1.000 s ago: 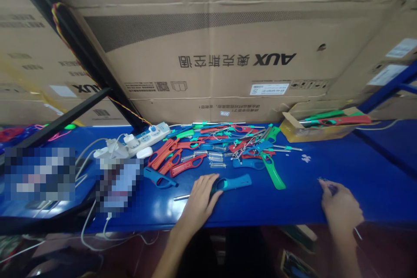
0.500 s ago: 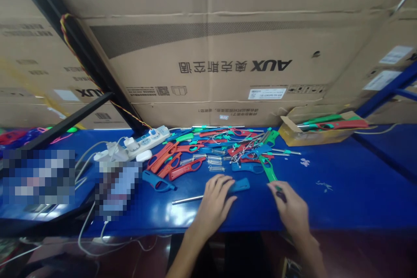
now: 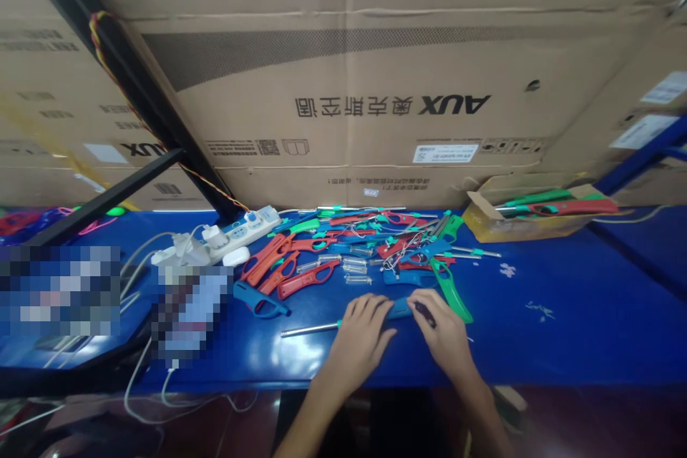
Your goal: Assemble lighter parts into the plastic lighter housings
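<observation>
In the head view, the blue lighter [image 3: 400, 308] lies on the blue table [image 3: 585, 329] just below the middle of the frame, its metal rod [image 3: 310, 330] pointing left. The left hand [image 3: 368, 318] curls over its body, gripping it against the tabletop; the right hand [image 3: 441, 325] pinches a small dark object [image 3: 426, 313], fingertips at the lighter's right end. This piece appears to be partly put together, with the rod and a green collar in line with the body, but the fingers hide whether the joint is complete. Much seems left: at centre, loose handles such as the red handle [image 3: 305, 279] lie among clear tubes [image 3: 356, 267] and white wires. The carton [image 3: 502, 230] at right holds several lighters; whether those are finished cannot be told.
</observation>
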Available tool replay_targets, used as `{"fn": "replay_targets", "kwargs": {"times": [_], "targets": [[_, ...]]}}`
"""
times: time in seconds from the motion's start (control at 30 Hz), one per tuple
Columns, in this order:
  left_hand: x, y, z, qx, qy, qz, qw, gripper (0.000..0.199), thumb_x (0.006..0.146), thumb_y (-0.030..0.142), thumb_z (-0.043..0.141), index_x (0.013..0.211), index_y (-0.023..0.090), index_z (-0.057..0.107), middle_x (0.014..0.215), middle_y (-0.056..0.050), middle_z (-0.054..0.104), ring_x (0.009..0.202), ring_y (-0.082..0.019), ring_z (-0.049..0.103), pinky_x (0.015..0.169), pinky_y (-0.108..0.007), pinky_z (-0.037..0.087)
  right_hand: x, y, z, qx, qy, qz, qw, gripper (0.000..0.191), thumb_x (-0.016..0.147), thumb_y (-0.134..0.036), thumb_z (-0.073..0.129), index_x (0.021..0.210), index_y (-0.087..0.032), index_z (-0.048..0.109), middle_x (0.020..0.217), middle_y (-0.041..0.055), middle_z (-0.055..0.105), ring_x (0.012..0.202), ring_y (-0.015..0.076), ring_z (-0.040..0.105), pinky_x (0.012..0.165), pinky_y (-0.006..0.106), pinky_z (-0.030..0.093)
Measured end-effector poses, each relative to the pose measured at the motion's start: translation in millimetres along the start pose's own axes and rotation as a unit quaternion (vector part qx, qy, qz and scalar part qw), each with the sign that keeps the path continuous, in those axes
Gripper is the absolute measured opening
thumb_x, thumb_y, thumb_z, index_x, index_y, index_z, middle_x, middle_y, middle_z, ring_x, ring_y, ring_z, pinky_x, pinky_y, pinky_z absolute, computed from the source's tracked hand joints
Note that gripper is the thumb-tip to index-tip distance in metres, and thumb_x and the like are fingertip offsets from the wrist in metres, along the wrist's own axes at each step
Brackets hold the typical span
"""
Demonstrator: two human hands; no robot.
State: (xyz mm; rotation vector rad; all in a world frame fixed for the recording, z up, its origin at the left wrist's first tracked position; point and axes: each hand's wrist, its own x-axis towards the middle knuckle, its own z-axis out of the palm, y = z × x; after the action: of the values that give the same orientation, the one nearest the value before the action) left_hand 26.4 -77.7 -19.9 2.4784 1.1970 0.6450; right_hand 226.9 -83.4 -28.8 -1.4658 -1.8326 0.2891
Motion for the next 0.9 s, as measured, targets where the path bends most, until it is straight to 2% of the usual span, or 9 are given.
{"fn": "replay_targets", "kwargs": {"times": [0.2,0.33,0.43,0.53,0.6,0.73,0.9], "targets": [[1,-1,0.3,0.003,0.006,0.002,1.000,0.038,0.100,0.027,0.054,0.137,0.022,0.046,0.135,-0.007,0.056,0.126,-0.027,0.047,0.107,-0.045,0.037,1,-3,1,0.002,-0.014,0.021,1.000,0.018,0.099,-0.035,0.049,0.096,-0.023,0.063,0.103,0.0053,0.065,0.072,0.0133,0.064,0.064,0.023,0.051],[2,-1,0.4,0.005,0.014,0.001,1.000,0.033,0.102,0.025,0.049,0.135,0.023,0.047,0.131,-0.007,0.059,0.123,-0.026,0.050,0.105,-0.044,0.039,-1,-3,0,0.002,-0.018,0.019,1.000,0.021,0.100,-0.037,0.048,0.097,-0.023,0.064,0.102,0.0059,0.066,0.080,0.0148,0.066,0.070,0.024,0.051],[2,-2,0.7,0.006,0.026,-0.009,1.000,0.030,0.103,0.020,0.045,0.132,0.023,0.049,0.128,-0.008,0.060,0.120,-0.025,0.052,0.102,-0.044,0.040,-4,-4,-1,-0.002,-0.023,0.014,1.000,0.024,0.099,-0.040,0.051,0.093,-0.022,0.065,0.091,0.0048,0.067,0.080,0.0163,0.066,0.071,0.024,0.050],[3,-3,0.4,0.008,0.039,-0.020,0.999,0.029,0.103,0.018,0.043,0.130,0.023,0.051,0.126,-0.008,0.061,0.118,-0.025,0.053,0.100,-0.044,0.042,-9,-4,-2,-0.016,-0.043,0.011,0.999,0.030,0.097,-0.045,0.054,0.081,-0.023,0.066,0.073,0.0006,0.065,0.063,0.0140,0.062,0.061,0.023,0.048],[3,-3,-0.3,0.010,0.044,-0.024,0.999,0.029,0.102,0.017,0.043,0.129,0.023,0.052,0.125,-0.008,0.061,0.117,-0.024,0.054,0.100,-0.044,0.042,-12,-2,-5,-0.025,-0.053,0.013,0.998,0.030,0.095,-0.049,0.056,0.082,-0.024,0.067,0.069,-0.0010,0.063,0.058,0.0134,0.060,0.057,0.022,0.046],[3,-2,-2.0,0.010,0.047,-0.027,0.998,0.028,0.102,0.017,0.046,0.128,0.022,0.053,0.125,-0.007,0.062,0.117,-0.024,0.054,0.100,-0.043,0.042,-14,4,-15,-0.026,-0.069,0.024,0.997,0.028,0.090,-0.052,0.060,0.091,-0.026,0.070,0.074,-0.0015,0.066,0.062,0.0145,0.063,0.057,0.022,0.049],[3,-3,-2.6,0.002,0.044,-0.026,0.999,0.028,0.101,0.017,0.048,0.128,0.022,0.053,0.125,-0.006,0.061,0.116,-0.023,0.054,0.100,-0.041,0.042,-10,11,-22,-0.005,-0.134,0.045,0.990,0.026,0.093,-0.048,0.056,0.088,-0.026,0.069,0.080,-0.0005,0.068,0.067,0.0155,0.066,0.060,0.023,0.051]]}}
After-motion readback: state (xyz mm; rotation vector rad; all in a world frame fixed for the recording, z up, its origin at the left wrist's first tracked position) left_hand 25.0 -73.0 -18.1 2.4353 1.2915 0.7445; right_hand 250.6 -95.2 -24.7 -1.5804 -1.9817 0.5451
